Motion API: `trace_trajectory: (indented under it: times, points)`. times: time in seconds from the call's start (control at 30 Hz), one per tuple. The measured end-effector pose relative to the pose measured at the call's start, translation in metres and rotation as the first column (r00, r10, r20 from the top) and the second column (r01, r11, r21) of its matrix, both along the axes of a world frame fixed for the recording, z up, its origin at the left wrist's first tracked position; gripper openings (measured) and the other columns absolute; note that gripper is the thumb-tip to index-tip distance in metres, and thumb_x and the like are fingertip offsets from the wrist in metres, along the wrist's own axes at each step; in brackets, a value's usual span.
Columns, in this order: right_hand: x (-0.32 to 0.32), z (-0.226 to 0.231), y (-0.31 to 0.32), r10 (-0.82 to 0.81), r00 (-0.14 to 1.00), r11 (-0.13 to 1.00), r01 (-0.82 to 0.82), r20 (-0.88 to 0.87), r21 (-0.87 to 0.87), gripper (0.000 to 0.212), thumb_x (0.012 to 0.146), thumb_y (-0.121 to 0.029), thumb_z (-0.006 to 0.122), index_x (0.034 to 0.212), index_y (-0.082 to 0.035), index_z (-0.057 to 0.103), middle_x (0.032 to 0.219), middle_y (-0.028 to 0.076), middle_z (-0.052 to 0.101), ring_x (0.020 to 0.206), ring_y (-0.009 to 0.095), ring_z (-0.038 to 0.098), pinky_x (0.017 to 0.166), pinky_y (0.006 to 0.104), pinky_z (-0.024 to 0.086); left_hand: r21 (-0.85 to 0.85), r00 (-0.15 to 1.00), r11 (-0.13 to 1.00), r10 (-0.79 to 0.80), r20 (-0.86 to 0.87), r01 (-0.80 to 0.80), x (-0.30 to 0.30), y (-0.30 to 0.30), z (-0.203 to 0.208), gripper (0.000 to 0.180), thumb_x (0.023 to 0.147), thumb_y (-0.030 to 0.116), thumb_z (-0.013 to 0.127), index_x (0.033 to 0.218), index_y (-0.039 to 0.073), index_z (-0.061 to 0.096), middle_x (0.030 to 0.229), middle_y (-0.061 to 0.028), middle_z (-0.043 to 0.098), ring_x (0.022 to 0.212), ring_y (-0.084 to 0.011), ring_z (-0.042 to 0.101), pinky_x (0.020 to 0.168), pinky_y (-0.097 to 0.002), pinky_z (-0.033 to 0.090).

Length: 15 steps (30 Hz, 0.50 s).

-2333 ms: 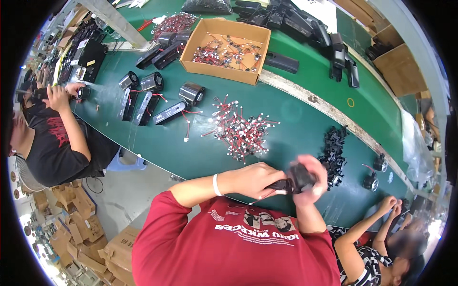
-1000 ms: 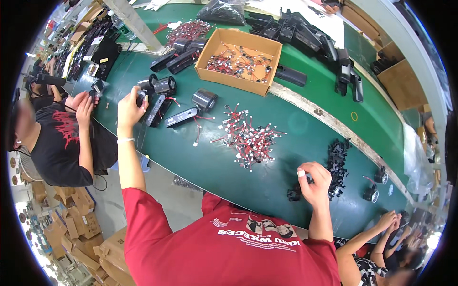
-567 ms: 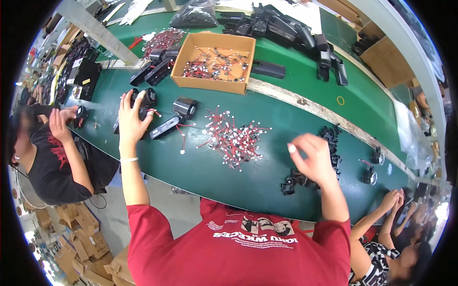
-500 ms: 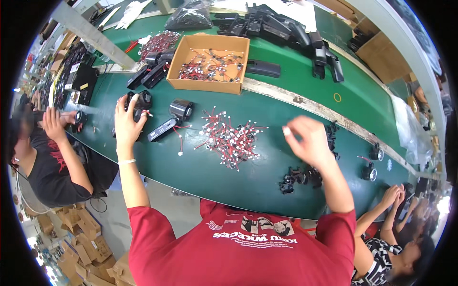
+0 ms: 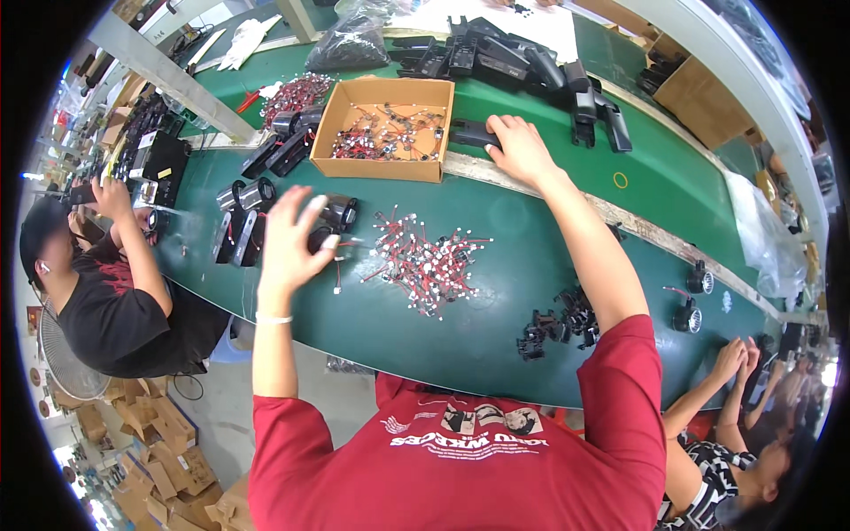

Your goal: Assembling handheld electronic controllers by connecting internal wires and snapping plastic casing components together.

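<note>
My right hand (image 5: 524, 152) reaches over the wooden strip and grips the right end of a black plastic housing (image 5: 471, 133) beside the cardboard box. Its thumb and fingers lie on either side of that end. My left hand (image 5: 297, 241), slightly blurred, hovers with fingers spread over a black device with a round metallic head (image 5: 340, 212), hiding much of its body. To its left stand two similar round-headed devices (image 5: 257, 195). Right of my left hand lies a pile of short red wires with white connectors (image 5: 425, 265).
A cardboard box (image 5: 381, 168) holds more wired parts. Black housings (image 5: 513, 62) are heaped on the green belt (image 5: 673, 203). Small black brackets (image 5: 558, 327) lie near the front edge. A metal post (image 5: 177, 80) slants at the left. Co-workers sit on both sides.
My right hand has moved up and away from above the table to the black housing. My left hand has let go of the device at the left and shifted right, fingers spread.
</note>
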State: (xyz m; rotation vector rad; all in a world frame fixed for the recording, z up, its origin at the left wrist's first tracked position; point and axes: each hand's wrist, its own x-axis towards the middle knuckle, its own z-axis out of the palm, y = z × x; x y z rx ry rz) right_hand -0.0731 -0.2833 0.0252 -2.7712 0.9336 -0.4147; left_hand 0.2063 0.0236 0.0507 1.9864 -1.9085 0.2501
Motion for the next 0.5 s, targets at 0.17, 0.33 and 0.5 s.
trace_trajectory:
  times: [0.17,0.33,0.5]
  points:
    - [-0.027,0.018,0.018,-0.038,0.998,0.998,0.040,0.047,-0.038,0.028,0.082,-0.020,0.067,0.103,-0.006,0.055,0.096,0.015,0.061,0.098,0.034,0.059,0.089,0.0456,0.046,-0.070,0.988,0.997,0.030,0.150,-0.019,0.003,-0.007,-0.014,0.059,0.074,0.036,0.074,0.124,0.009,0.059,0.111,-0.0139,0.058,0.115,-0.0325,0.052,0.100,-0.0477,0.038]
    - [-0.087,0.060,0.070,-0.111,0.979,0.993,0.114,0.171,-0.013,0.027,0.080,-0.020,0.070,0.097,-0.005,0.055,0.089,0.014,0.060,0.088,0.033,0.060,0.076,0.0437,0.050,-0.090,0.972,0.986,0.156,0.175,-0.142,0.037,-0.001,-0.013,0.057,0.073,0.030,0.074,0.123,0.007,0.059,0.119,-0.0184,0.053,0.119,-0.0374,0.049,0.098,-0.0494,0.039]
    - [-0.128,0.065,0.138,-0.187,0.887,0.936,0.030,0.423,0.351,0.030,0.079,-0.017,0.076,0.097,-0.002,0.057,0.094,0.013,0.065,0.078,0.023,0.064,0.070,0.0358,0.052,-0.385,0.997,0.919,0.064,-0.052,-0.079,-0.003,-0.004,-0.017,0.043,0.078,0.012,0.069,0.119,0.004,0.059,0.121,-0.0196,0.055,0.111,-0.0374,0.054,0.096,-0.0460,0.043]
